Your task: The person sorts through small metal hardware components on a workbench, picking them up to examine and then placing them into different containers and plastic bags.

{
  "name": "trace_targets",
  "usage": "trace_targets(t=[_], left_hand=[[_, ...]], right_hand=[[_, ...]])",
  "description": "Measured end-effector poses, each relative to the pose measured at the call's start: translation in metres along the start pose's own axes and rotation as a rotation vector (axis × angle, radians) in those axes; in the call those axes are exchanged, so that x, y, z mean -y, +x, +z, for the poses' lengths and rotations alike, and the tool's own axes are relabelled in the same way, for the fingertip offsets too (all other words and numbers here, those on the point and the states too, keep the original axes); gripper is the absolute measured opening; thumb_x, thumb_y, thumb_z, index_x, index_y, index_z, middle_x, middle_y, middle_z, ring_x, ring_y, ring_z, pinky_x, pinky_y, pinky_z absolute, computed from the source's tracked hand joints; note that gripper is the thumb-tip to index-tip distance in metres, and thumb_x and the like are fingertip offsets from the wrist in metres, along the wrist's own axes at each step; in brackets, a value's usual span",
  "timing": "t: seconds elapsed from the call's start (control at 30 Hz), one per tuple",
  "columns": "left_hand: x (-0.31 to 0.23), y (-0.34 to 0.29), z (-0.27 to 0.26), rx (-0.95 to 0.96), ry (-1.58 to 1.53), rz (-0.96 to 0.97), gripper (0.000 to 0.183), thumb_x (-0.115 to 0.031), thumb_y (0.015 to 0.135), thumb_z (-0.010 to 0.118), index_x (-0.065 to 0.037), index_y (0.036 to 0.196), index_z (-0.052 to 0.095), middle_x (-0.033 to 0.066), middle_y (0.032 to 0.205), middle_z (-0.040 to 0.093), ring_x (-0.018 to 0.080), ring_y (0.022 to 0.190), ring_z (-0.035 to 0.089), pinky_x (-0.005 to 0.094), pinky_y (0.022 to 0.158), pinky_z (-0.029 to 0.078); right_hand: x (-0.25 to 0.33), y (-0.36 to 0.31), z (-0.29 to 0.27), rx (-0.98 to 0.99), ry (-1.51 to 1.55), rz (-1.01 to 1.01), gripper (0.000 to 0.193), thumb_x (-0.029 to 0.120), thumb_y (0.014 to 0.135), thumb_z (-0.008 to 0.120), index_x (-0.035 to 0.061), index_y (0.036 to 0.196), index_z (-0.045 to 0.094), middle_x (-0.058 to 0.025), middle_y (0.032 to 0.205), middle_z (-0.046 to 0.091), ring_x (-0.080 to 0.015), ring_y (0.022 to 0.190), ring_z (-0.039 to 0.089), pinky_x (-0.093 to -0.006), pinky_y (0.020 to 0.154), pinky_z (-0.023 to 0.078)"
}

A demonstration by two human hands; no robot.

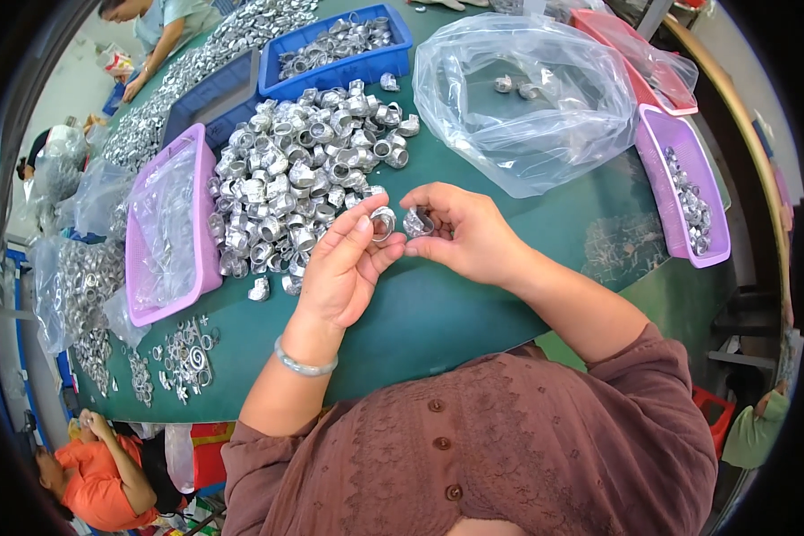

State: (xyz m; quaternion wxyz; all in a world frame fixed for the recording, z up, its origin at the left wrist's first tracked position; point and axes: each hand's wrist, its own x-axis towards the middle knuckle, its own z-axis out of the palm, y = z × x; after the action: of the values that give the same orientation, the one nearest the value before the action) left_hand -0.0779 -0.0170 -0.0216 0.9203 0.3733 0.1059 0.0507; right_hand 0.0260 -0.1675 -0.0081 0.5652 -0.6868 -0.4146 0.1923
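Observation:
My left hand (341, 272) pinches a chunky silver-coloured ring (389, 217) between thumb and fingers, its opening turned toward me. Close beside it, my right hand (478, 234) grips a second silver ring (413, 221) with thumb and forefinger. The two rings are nearly side by side, with a small gap between them. A large heap of similar rings (304, 179) lies on the green table (473, 308) just beyond my left hand. Past my right hand a clear plastic bag (545, 170) lies spread open, with a few rings (504, 84) in it.
A purple basket (207, 214) with clear plastic stands left of the heap; another purple basket (649, 143) at right holds small metal pieces. Behind are a ring-filled blue bin (335, 73) and a red bin (630, 54). Co-workers sit at far left (165, 27) and lower left (107, 482).

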Motion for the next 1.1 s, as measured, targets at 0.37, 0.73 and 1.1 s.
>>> trace_targets(t=[0.37, 0.73, 1.1], left_hand=[[0.011, 0.001, -0.006, 0.021, 0.037, -0.012, 0.027, -0.011, 0.088, 0.049, -0.005, 0.114, 0.046, 0.007, 0.098, 0.056, 0.0179, 0.088, 0.058, 0.0292, 0.08, 0.05], [0.007, -0.001, -0.003, 0.017, 0.043, -0.065, 0.029, -0.014, 0.086, 0.054, -0.005, 0.113, 0.047, 0.0076, 0.1, 0.056, 0.0151, 0.083, 0.058, 0.0289, 0.074, 0.051], [0.007, -0.002, -0.003, 0.034, 0.059, -0.113, 0.028, -0.022, 0.086, 0.054, -0.002, 0.106, 0.051, 0.0078, 0.09, 0.06, 0.0143, 0.076, 0.06, 0.027, 0.068, 0.051]], right_hand=[[-0.02, -0.004, 0.005, -0.069, 0.291, -0.035, 0.03, 0.002, 0.075, 0.063, -0.0003, 0.103, 0.056, -0.0038, 0.086, 0.053, -0.0079, 0.069, 0.052, -0.0221, 0.061, 0.044], [-0.004, -0.004, -0.007, 0.161, 0.61, 0.273, 0.043, 0.001, 0.078, 0.058, -0.0077, 0.117, 0.042, -0.0091, 0.083, 0.061, -0.0127, 0.074, 0.058, -0.0244, 0.066, 0.048], [-0.008, -0.004, -0.012, 0.221, 0.673, 0.273, 0.038, 0.003, 0.081, 0.056, -0.0048, 0.116, 0.045, -0.0109, 0.091, 0.059, -0.0138, 0.07, 0.059, -0.0245, 0.064, 0.05]])
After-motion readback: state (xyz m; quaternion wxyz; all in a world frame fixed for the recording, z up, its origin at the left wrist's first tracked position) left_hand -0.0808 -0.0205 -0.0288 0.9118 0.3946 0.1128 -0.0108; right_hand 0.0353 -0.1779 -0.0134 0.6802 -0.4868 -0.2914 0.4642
